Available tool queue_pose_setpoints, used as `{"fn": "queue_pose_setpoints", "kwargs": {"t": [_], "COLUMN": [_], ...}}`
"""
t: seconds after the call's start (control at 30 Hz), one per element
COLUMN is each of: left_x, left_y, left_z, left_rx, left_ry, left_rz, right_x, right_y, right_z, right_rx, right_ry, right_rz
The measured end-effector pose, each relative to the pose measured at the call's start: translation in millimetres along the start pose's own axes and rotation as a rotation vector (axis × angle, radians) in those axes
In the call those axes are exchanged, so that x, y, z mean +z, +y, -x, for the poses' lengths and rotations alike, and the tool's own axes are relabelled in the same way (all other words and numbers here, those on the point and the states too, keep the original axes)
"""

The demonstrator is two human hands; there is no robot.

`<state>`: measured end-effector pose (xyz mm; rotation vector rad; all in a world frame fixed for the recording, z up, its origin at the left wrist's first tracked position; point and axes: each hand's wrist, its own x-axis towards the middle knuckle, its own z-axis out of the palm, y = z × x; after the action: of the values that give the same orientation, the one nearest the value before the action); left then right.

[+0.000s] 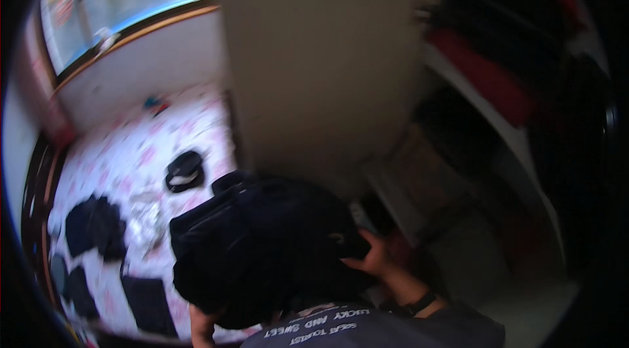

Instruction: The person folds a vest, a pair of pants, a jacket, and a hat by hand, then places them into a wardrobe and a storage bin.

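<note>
A large, bulky black bag (pixel 262 243) is held up close in front of my body, between both hands. My right hand (pixel 372 255) is closed on the bag's right end, thumb and fingers partly showing; a dark band circles that wrist. At the bag's lower left edge, my left hand (pixel 204 323) grips it from below, its fingers mostly hidden by the bag. The dark fabric makes its pockets and straps hard to make out.
On the floral-sheeted bed (pixel 131 158) lie a black cap (pixel 185 171), crumpled dark clothes (pixel 97 225), a clear plastic bag (pixel 147 220) and folded dark cloth (pixel 149 302). A wall panel (pixel 321 59) rises ahead. Shelves with dark and red items (pixel 488 66) stand right.
</note>
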<state>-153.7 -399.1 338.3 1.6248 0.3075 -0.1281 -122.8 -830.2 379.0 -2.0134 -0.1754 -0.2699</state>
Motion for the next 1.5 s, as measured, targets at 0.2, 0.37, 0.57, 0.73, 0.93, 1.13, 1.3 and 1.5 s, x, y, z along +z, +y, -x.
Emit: {"fn": "queue_pose_setpoints", "kwargs": {"t": [0.2,0.37,0.57,0.73,0.93,1.13,1.3,1.5], "left_x": [96.2,190.8,266.9,298.3,347.0,369.8,394.9,409.5], "left_y": [29.5,80.6,143.9,180.2,238.9,305.8,350.7,400.8], "left_z": [-23.4,-61.3,-83.0,-93.2,-92.7,-53.3,-22.6,0.4], "left_rx": [0.122,0.236,0.448,0.590,0.752,0.924,0.978,0.983], "left_ry": [-0.162,-0.274,-0.340,-0.379,-0.515,-0.598,-0.708,-0.791], "left_rz": [-0.132,-0.138,-0.040,0.071,0.227,0.456,0.620,0.791], "right_x": [-90.2,-155.6,-206.1,-229.8,-217.8,-183.6,-186.9,-197.3], "right_y": [-28.2,-39.1,-84.5,-153.7,-244.8,-329.1,-391.6,-471.6], "right_z": [0.8,-0.5,16.1,14.8,27.9,44.6,51.2,61.1], "right_rx": [-0.199,-0.287,-0.566,-0.741,-0.749,-0.674,-0.708,-0.739], "right_ry": [0.059,0.114,0.323,0.516,0.743,1.201,1.271,1.251], "right_rz": [0.232,0.203,0.291,0.597,1.052,1.461,1.338,1.414]}}
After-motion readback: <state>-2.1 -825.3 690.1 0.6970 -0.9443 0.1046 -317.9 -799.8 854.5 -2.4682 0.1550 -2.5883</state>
